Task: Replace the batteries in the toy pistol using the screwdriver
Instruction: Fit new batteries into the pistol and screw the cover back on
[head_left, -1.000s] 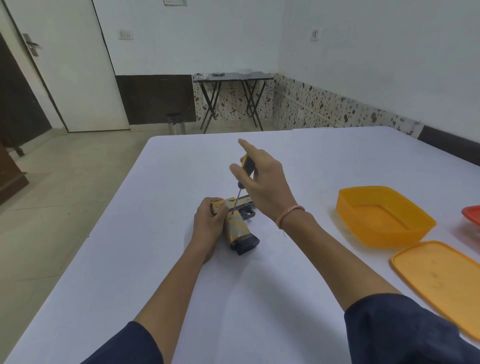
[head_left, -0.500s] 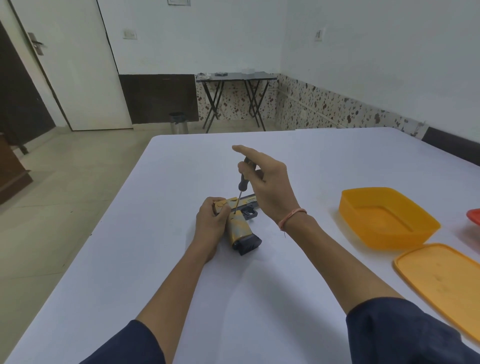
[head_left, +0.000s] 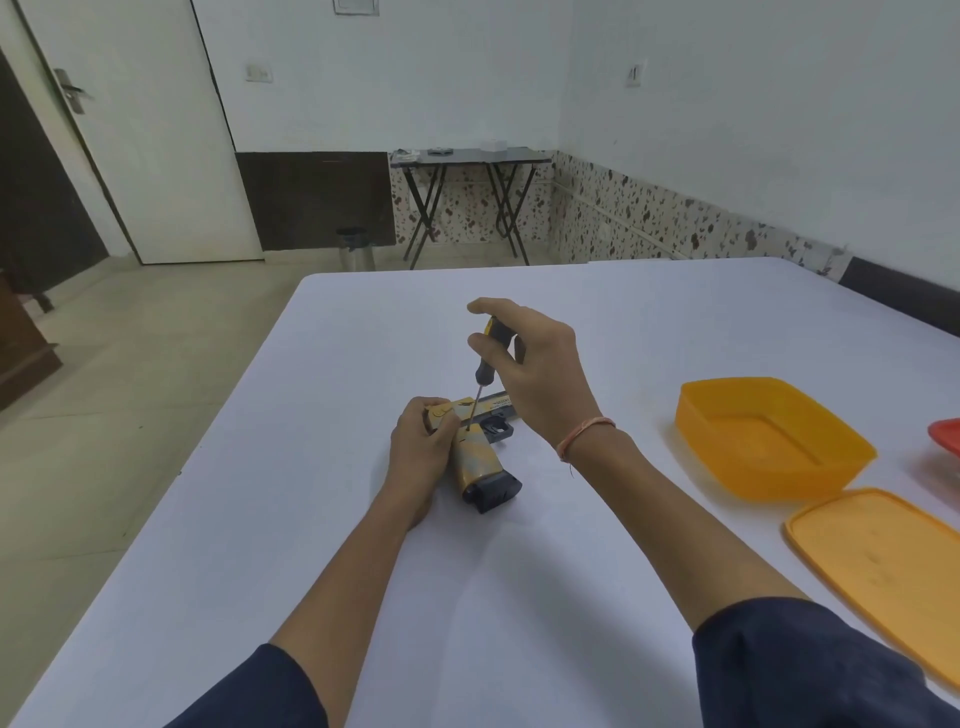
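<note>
While the toy pistol (head_left: 475, 452) is gripped by the left hand (head_left: 422, 447), the screwdriver (head_left: 483, 371) is pinched upright above it by the right hand (head_left: 540, 371), tip touching its grip.

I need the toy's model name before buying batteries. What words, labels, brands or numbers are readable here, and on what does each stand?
No text here can be read.
On the toy pistol: small dark print on its slide, too blurred to read.
On the screwdriver: no marking shows.
On the orange container and the lid: no print visible.
</note>
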